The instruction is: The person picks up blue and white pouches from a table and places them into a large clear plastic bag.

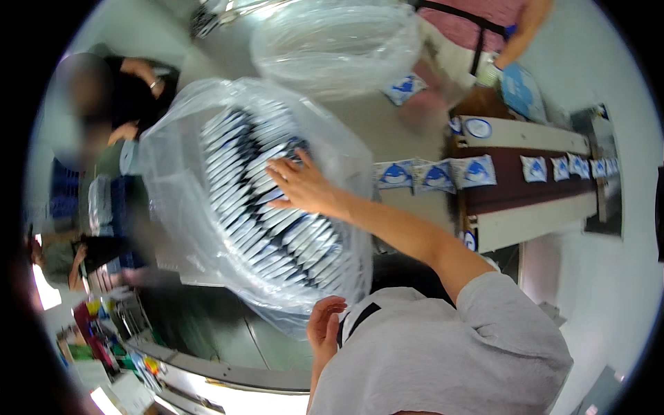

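- Right hand [297, 185] reached over the rows with its fingers spread, fingertips on the packets; whether it gripped one I could not tell.
- Left hand [324, 330] was loosely curled, thumb apart from the fingers, just beside the bag's lower edge.
- Flat silvery-white and blue plastic packets [238, 218] stood on edge, glossy and slightly tilted, inside one large clear plastic bag [173, 131], its mouth wide open; they made two long rows, too tightly pressed to count singly.
- Three loose white packets with a blue whale print [434, 177] lay in a line right of the bag, the last at the near end of one dark red-brown conveyor belt [508, 199].
- Farther along it lay at least five more, the farthest too small to count surely.
- One similar white-and-blue packet [403, 88] lay apart, near a co-worker in a pink top [477, 12].
- One other clear plastic bag [339, 55] lay beyond.
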Demonstrator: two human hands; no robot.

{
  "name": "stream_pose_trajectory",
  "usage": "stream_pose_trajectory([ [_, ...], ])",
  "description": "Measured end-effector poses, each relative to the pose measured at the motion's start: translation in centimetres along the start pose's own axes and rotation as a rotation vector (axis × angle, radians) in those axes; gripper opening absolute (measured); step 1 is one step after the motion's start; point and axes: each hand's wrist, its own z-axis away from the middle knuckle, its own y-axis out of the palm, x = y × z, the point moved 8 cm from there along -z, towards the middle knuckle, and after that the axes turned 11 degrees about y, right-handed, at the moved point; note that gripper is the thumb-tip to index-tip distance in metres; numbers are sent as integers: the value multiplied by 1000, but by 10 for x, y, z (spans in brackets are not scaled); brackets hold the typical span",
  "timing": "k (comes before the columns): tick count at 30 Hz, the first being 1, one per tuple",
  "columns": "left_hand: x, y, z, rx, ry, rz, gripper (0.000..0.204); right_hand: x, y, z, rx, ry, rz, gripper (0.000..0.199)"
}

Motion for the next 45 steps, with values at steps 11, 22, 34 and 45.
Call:
stream_pose_trajectory([
  [11, 39, 133, -32, 528, -82, -206, 23, -211, -113, 302, -40, 479, -124, 14],
  [22, 80, 143, -49, 511, -110, -415, 24, -547, -233, 413, 434, 805, 557, 42],
  [34, 77, 160, -57, 493, -143, -455, 25, -368, -62, 206, 982, 221, -313, 57],
  [45, 47, 99, -33, 329, -35, -393, 24, -217, -69, 299, 500, 417, 388, 98],
])
